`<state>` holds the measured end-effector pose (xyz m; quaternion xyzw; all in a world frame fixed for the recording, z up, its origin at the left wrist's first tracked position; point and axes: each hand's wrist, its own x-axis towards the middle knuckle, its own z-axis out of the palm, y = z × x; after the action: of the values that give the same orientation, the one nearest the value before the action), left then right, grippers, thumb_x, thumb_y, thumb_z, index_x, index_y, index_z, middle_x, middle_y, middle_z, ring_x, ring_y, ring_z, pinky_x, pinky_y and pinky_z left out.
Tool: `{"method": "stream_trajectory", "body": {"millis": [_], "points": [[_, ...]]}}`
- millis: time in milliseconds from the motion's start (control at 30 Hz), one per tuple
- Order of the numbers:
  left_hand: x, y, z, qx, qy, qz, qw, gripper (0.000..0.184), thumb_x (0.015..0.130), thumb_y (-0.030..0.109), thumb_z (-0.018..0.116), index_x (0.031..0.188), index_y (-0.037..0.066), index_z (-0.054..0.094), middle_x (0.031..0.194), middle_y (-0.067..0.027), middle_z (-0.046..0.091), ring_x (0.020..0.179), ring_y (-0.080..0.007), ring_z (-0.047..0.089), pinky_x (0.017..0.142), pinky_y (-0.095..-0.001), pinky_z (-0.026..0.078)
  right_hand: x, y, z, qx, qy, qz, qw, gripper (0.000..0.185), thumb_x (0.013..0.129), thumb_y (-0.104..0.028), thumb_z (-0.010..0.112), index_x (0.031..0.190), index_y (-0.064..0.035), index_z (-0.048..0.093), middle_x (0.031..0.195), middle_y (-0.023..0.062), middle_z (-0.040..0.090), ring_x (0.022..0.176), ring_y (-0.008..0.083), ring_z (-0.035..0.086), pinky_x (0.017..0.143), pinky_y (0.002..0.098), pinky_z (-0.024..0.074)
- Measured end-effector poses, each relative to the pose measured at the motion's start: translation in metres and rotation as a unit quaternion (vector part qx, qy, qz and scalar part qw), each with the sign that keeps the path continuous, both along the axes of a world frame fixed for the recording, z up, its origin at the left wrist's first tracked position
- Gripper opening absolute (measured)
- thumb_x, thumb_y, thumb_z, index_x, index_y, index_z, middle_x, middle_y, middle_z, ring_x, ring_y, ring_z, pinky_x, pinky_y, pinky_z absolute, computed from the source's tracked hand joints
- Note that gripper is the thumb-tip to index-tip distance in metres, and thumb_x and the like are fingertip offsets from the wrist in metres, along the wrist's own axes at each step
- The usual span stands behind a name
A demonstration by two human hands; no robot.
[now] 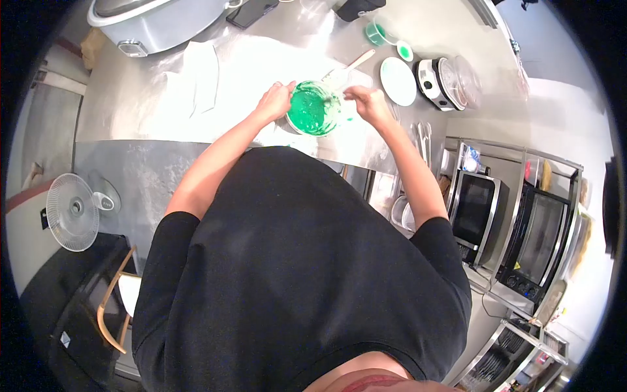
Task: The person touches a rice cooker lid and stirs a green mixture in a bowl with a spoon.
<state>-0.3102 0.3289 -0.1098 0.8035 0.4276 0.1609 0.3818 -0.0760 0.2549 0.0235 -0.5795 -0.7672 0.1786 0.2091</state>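
Note:
A bowl (290,119) of bright green, lumpy mixture (312,110) stands on the metal worktable, with green smears up its inner wall. At its left rim, my left hand (275,102) grips the edge with the thumb and fingers closed. My right hand (368,104) hovers just right of the bowl, its fingers curled together; whatever they hold, if anything, is lost in glare and blur. Behind the bowl lies a utensil with a light wooden handle (361,60), its far end washed out by bright light.
A white plate (398,81), a green-stained measuring cup (375,32) and a small dish of green (404,51) sit behind my right hand. Nearby is a round cooker (439,83). A large grey roaster (157,26) and a phone (253,12) are at the back left. Metal utensils (424,140) lie right.

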Motion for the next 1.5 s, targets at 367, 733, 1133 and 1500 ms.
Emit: {"method": "stream_trajectory", "body": {"millis": [367, 733, 1133, 1500], "points": [[-0.003, -0.003, -0.001, 0.025, -0.026, 0.015, 0.999, 0.048, 0.088, 0.007, 0.051, 0.136, 0.003, 0.047, 0.097, -0.0308, 0.06, 0.092, -0.0421, 0.06, 0.085, -0.0472, 0.048, -0.009, -0.022, 0.004, 0.037, -0.009, -0.126, 0.991, 0.012, 0.084, 0.002, 0.057, 0.092, -0.0013, 0.066, 0.079, 0.013, 0.07, 0.077, 0.0216, 0.072, 0.066, 0.0303, 0.0554], [-0.001, -0.006, -0.002, 0.015, -0.041, 0.021, 0.999, 0.046, 0.088, 0.008, 0.052, 0.133, 0.001, 0.049, 0.093, -0.0329, 0.059, 0.088, -0.0431, 0.061, 0.084, -0.0477, 0.049, -0.015, -0.038, -0.001, 0.04, -0.006, -0.134, 0.99, 0.01, 0.087, -0.003, 0.058, 0.09, -0.0011, 0.067, 0.076, 0.0137, 0.069, 0.075, 0.0227, 0.071, 0.066, 0.0318, 0.0546], [-0.001, -0.003, -0.002, -0.035, -0.01, 0.002, 0.999, 0.046, 0.091, 0.01, 0.047, 0.137, 0.005, 0.046, 0.102, -0.0321, 0.057, 0.098, -0.0432, 0.059, 0.088, -0.0475, 0.048, -0.012, -0.039, -0.021, -0.016, 0.017, -0.166, 0.986, 0.013, 0.088, -0.002, 0.056, 0.095, 0.0, 0.066, 0.081, 0.0158, 0.069, 0.076, 0.025, 0.071, 0.068, 0.0337, 0.0537], [0.005, 0.007, -0.008, -0.012, -0.019, -0.012, 1.0, 0.051, 0.083, 0.002, 0.048, 0.134, 0.008, 0.051, 0.097, -0.0266, 0.061, 0.089, -0.0392, 0.062, 0.082, -0.0458, 0.049, -0.032, -0.002, -0.009, 0.072, 0.009, -0.028, 0.997, 0.017, 0.083, -0.001, 0.055, 0.094, -0.0042, 0.068, 0.088, 0.0113, 0.07, 0.087, 0.0254, 0.068, 0.078, 0.0338, 0.0528]]}}
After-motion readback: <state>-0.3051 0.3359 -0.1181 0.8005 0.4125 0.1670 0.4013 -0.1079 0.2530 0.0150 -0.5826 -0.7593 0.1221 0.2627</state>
